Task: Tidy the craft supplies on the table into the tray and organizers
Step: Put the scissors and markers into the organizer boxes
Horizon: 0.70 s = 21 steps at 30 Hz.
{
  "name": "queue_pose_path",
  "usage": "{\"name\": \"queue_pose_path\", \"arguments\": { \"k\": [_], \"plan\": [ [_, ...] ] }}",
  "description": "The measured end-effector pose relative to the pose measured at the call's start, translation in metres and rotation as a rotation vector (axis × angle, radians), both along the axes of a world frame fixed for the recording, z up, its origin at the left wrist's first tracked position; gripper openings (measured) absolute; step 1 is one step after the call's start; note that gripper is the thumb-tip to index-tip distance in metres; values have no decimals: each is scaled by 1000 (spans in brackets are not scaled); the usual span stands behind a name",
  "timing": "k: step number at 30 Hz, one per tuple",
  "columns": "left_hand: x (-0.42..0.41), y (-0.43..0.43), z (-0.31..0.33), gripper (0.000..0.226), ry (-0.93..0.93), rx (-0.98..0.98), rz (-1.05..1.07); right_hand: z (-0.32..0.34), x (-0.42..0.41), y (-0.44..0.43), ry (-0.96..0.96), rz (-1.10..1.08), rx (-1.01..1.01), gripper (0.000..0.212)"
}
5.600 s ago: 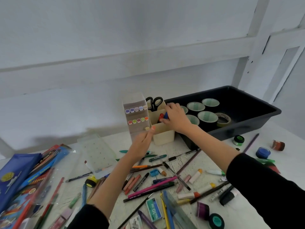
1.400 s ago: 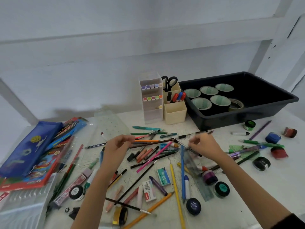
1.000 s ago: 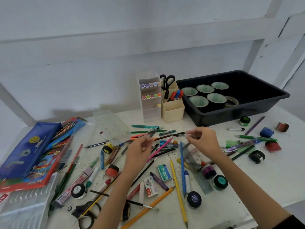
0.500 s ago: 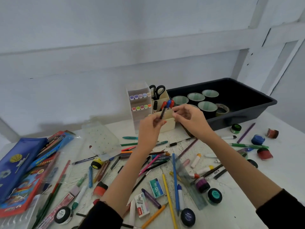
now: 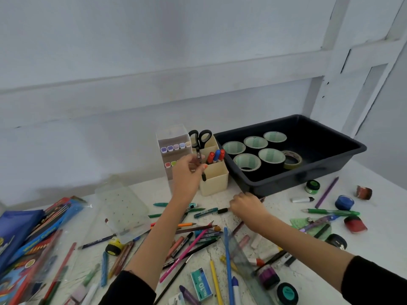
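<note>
My left hand point(image 5: 187, 172) holds a black pen point(image 5: 203, 177) upright, right in front of the cream pen organizer point(image 5: 217, 183). That organizer holds scissors point(image 5: 200, 137) and red and blue markers point(image 5: 217, 155). Beside it stands a clear marker organizer point(image 5: 172, 137). My right hand point(image 5: 247, 206) is down on the table in front of the black tray point(image 5: 308, 175), its fingers curled round a dark pen point(image 5: 222, 210) whose end sticks out to the left. Several tape rolls point(image 5: 272, 156) lie in the tray.
Pens, pencils and markers point(image 5: 198, 236) litter the table under my arms. Pencil boxes point(image 5: 28, 230) lie at the left, next to a clear lid point(image 5: 125, 208). Small paint pots and tape rolls point(image 5: 344, 202) sit at the right, and a staple box point(image 5: 201, 283) lies near the front.
My right hand has left the pen at the organizer and dropped to the table, closing on a dark pen. My left hand keeps the black pen by the cream organizer.
</note>
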<state>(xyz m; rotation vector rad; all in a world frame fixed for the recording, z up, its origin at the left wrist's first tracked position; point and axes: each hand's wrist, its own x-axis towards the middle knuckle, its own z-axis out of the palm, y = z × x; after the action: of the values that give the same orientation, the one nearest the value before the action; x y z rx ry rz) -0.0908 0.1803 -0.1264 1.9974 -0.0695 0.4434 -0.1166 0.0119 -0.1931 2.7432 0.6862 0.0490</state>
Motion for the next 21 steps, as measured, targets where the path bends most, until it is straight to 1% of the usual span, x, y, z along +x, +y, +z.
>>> {"name": "queue_pose_path", "arguments": {
  "k": [2, 5, 8, 9, 12, 15, 19, 21],
  "plan": [
    [3, -2, 3, 33, 0, -18, 2, 5, -1, 2, 76, 78, 38, 27],
    [8, -2, 8, 32, -6, -15, -24, 22, -6, 7, 22, 174, 105, 25],
    [14, 1, 13, 31, -36, 32, -25, 56, -5, 8, 6, 204, 162, 22],
    [15, 1, 14, 30, -57, 40, -17, 71, -3, 7, -19, 194, 207, 20],
    [16, -2, 14, 26, -101, 27, 3, 107, 20, -4, -69, 76, 341, 17],
    [19, -9, 11, 25, -110, 6, -17, 117, 45, -9, -106, -15, 424, 18],
    [31, -20, -6, 26, -64, 71, -67, 100, 62, 5, 19, -70, 440, 15],
    [37, -24, -15, 24, -37, 90, -86, 89, 67, 11, 56, -88, 468, 16]
  ]
}}
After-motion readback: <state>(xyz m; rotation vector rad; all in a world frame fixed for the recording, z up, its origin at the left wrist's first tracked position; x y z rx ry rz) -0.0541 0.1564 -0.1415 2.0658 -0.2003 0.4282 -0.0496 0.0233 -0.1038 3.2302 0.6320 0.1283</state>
